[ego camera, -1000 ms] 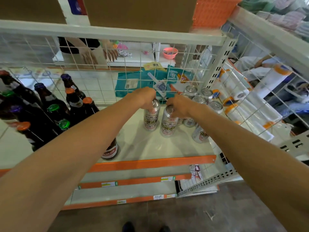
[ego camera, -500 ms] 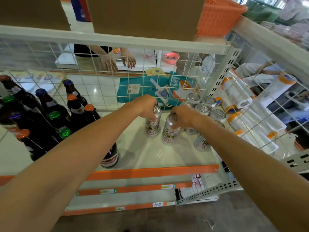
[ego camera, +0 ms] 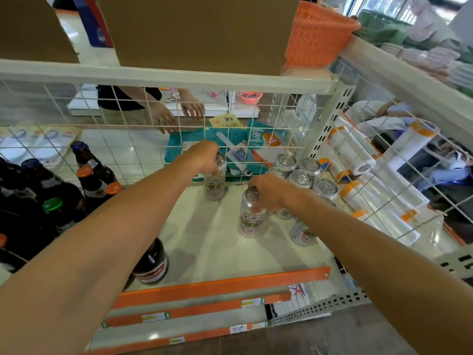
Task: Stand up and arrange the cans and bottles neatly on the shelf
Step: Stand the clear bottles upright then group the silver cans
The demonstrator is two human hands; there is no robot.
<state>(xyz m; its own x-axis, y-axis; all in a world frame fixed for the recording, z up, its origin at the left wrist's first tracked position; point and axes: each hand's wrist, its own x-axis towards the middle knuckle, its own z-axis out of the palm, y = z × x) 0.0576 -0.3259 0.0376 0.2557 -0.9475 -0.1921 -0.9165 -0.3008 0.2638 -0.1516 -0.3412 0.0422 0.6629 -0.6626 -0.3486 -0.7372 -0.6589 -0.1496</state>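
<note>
My left hand (ego camera: 204, 156) grips the top of an upright silver can (ego camera: 215, 184) near the wire back of the white shelf (ego camera: 217, 247). My right hand (ego camera: 266, 192) grips the top of a second silver can (ego camera: 250, 221), which stands nearer the front. Several more silver cans (ego camera: 303, 175) cluster upright in the shelf's back right corner, and one can (ego camera: 302, 234) stands below my right wrist. Dark glass bottles (ego camera: 51, 196) with coloured caps crowd the left side. One dark bottle (ego camera: 152, 265) stands by the orange front edge, partly hidden by my left forearm.
A white wire grid (ego camera: 115, 124) backs the shelf and a perforated post (ego camera: 330, 124) marks its right corner. Plastic film rolls (ego camera: 358, 175) lie beyond the right grid. Cardboard boxes (ego camera: 199, 32) and an orange basket (ego camera: 317, 32) sit overhead. A person's hands (ego camera: 176, 114) show behind the grid.
My left hand has carried its can toward the back grid, away from the other. My right hand's can stays nearer the front, so the gap between the two cans has widened.
</note>
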